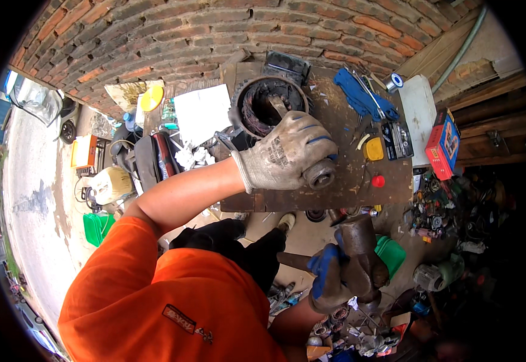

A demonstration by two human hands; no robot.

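On the workbench stands a round motor housing (237,116), with dark, worn windings (254,111) around its inside. My left hand (287,151), in a dirty pale glove, is wrapped around a thick metal chisel (321,175). The chisel's round butt end faces me, and its other end slants into the housing; where its tip touches is hard to make out. Lower right, clear of the bench, my right hand (326,277) wears a blue and grey glove. It grips a heavy hammer (359,238), whose handle (293,260) sticks out to the left. Hammer and chisel are apart.
A brick wall (202,42) rises behind the bench (359,187). White paper (202,113) lies left of the housing. To the right are a blue cloth (356,93), a socket set (397,142), a red cap (378,181) and a red-blue box (442,145). Loose parts clutter the floor.
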